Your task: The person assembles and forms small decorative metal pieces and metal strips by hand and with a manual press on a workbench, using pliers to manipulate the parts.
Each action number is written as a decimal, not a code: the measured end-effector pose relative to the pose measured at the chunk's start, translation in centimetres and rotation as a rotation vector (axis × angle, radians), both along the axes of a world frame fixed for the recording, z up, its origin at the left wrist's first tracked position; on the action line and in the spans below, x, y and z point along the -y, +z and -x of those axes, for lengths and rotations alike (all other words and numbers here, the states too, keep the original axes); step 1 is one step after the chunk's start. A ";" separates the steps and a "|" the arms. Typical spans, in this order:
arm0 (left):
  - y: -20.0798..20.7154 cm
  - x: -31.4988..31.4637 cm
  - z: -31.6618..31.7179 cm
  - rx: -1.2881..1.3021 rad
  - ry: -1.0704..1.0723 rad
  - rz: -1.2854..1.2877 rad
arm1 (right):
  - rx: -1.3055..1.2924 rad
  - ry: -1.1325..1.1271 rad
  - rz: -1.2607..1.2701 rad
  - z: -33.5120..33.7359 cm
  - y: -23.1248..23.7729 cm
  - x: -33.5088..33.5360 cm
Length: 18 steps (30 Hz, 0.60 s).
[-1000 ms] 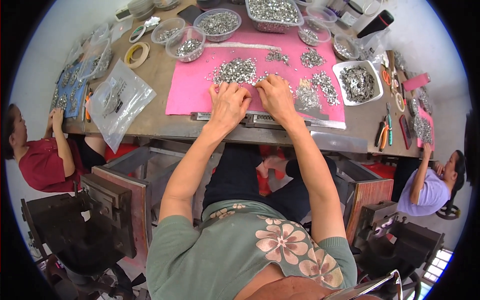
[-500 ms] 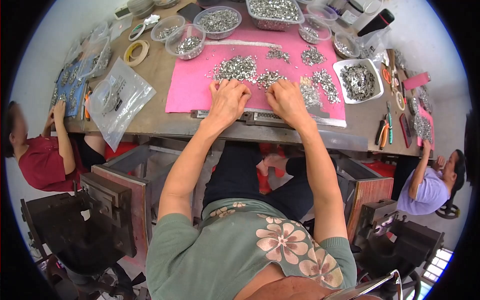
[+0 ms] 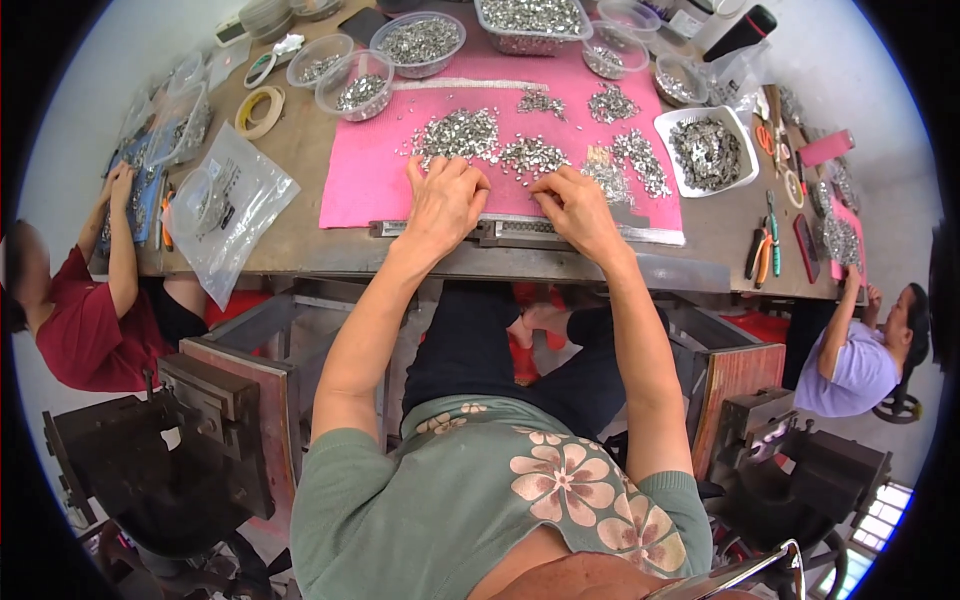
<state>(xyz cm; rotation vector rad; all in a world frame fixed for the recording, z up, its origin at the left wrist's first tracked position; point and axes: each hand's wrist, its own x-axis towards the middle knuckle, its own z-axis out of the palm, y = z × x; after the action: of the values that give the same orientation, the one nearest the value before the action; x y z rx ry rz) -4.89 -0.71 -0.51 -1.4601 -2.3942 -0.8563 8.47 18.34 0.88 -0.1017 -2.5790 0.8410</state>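
Note:
Small shiny silver metal pieces lie in heaps on a pink ribbed mat [image 3: 350, 185]. My left hand [image 3: 447, 197], fingers bent and drawn together, is at the near edge of the largest heap [image 3: 455, 133]. Just below a smaller heap [image 3: 533, 155], my right hand [image 3: 578, 208] has its thumb and fingers pinched together. Whatever either hand holds is too small or hidden to make out. Between my wrists, a narrow metal bar with a row of small slots [image 3: 522, 231] lies along the mat's near edge.
Clear plastic tubs of silver pieces [image 3: 418, 45] stand behind the mat, and a white tray [image 3: 750, 172] at its right. Pliers [image 3: 766, 250] lie farther right. Left are a plastic bag [image 3: 245, 215] and tape roll [image 3: 260, 112]. Co-workers sit at both sides.
My right hand has drawn back slightly toward me, uncovering more of the small heap. My left hand stays by the large heap. The whole view has shifted a little.

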 end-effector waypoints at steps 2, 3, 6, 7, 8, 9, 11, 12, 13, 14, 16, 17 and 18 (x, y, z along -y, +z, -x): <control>0.0 -0.3 0.0 -0.014 -0.035 -0.018 | -0.036 0.014 -0.080 0.2 -0.4 0.0; 0.1 -0.3 0.0 -0.014 -0.037 -0.017 | -0.035 0.012 -0.079 0.4 -0.6 0.0; 0.3 -0.6 -0.6 -0.008 -0.057 -0.030 | -0.058 0.002 -0.148 0.6 -1.0 0.0; 0.3 -0.7 -1.2 0.035 -0.083 -0.065 | -0.047 0.016 -0.127 0.6 -1.1 -0.1; 0.3 -0.9 -1.8 0.079 -0.109 -0.100 | -0.035 0.029 -0.105 0.5 -1.2 -0.2; 0.4 -1.1 -2.5 0.082 -0.115 -0.100 | -0.033 0.023 -0.105 0.1 -1.1 -0.3; 0.5 -1.2 -3.7 0.094 -0.176 -0.137 | -0.107 0.015 -0.048 -0.8 -0.2 -0.2; 0.0 -1.3 -4.0 0.118 -0.210 -0.153 | -0.105 0.019 -0.046 -1.5 0.2 0.0; 0.0 -1.4 -4.4 0.121 -0.210 -0.154 | -0.056 0.002 0.069 -2.5 0.5 0.3; 0.0 -1.5 -4.7 0.112 -0.225 -0.159 | -0.008 -0.014 0.184 -3.2 0.7 0.6; -0.1 -1.7 -5.0 0.104 -0.242 -0.165 | -0.028 -0.003 0.138 -4.1 0.5 1.2; -0.3 -1.8 -5.1 0.096 -0.241 -0.156 | -0.051 0.007 0.092 -4.4 0.4 1.3; -0.3 -1.9 -5.1 0.087 -0.239 -0.146 | -0.092 0.011 0.043 -4.4 -0.1 1.2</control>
<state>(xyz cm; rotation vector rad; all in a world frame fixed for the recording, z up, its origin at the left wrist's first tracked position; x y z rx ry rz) 0.23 1.22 -0.83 -1.7044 -2.1901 -1.1452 12.90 17.13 0.74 -0.0600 -2.4785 0.8838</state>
